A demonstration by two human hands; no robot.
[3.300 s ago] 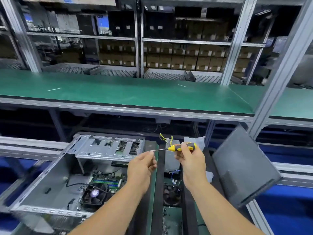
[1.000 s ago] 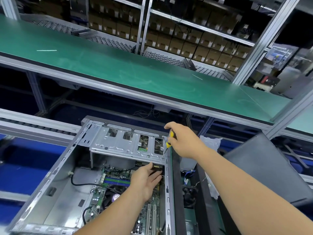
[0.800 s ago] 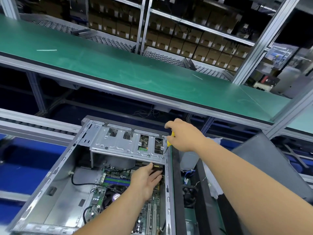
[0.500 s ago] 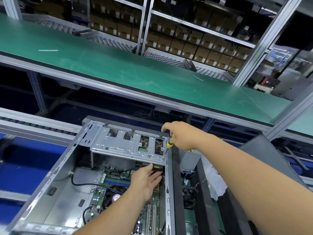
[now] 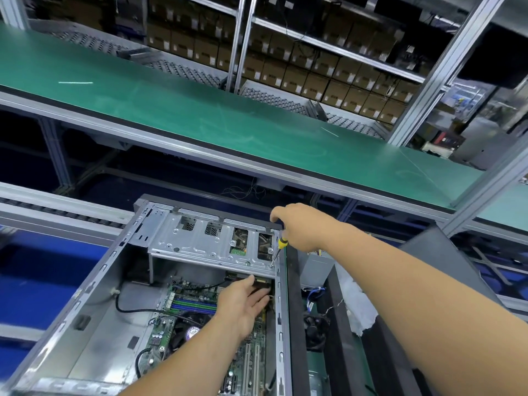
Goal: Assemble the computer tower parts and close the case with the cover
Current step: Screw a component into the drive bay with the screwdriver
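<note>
Now your computer case lies open on its side, low and left of centre, its circuit board exposed. Your right hand grips a yellow-handled screwdriver, fingers curled round the handle, tip set on a screw at the right front corner of the metal drive cage. Your left hand reaches under that cage, fingers nearly straight and loosely spread; whether they touch the dark part there, you cannot tell. Just right of the case sits a second, narrower open unit with a fan. Further right a grey cover panel leans tilted. Beyond runs a green counter, with shelves of brown boxes behind.
</note>
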